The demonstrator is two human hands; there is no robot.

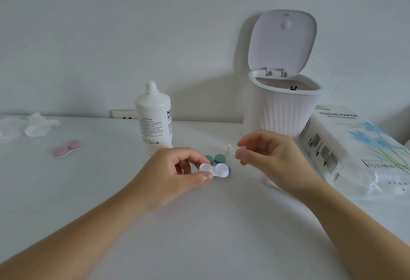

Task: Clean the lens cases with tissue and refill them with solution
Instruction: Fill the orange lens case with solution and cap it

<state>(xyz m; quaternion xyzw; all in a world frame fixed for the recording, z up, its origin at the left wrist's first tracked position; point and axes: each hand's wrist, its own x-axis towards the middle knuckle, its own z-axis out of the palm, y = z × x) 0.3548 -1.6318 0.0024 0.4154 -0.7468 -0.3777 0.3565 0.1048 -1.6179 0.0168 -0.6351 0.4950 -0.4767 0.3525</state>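
**White case pinched at its left well; the free right hand sits up and to the right of it**

The left hand (177,168) pinches the white lens case (214,169) by its left-hand well, thumb at the near edge and forefinger over the far side, holding it at or just above the table (199,235); whether it touches I cannot tell. The case's long axis runs roughly 9 to 3 o'clock, so the free well points toward 3, at the right hand (264,148). That hand hangs at about 2 o'clock from the case, near it but apart, fingers (241,154) loosely curled with the tips close together. They seem to hold nothing, though something very small there would be hard to make out.

Two teal caps (216,159) stand on the table just behind the case, at 12 o'clock from it. A small white cap (228,147) lies further back, between the hands. The solution bottle (153,117) stands uncapped at about 11 o'clock from the case, nearer the left hand, which is busy.

My reading: the right hand is the one to act, and the open end of the case faces it. A teal cap is its shortest reach; the bottle would mean crossing over the case.

Further off, a pink lens case (67,148) lies at 9 o'clock, crumpled tissue (31,127) beyond it, a bin (281,108) with its lid up at 1 o'clock, and a tissue pack (355,151) at 3.
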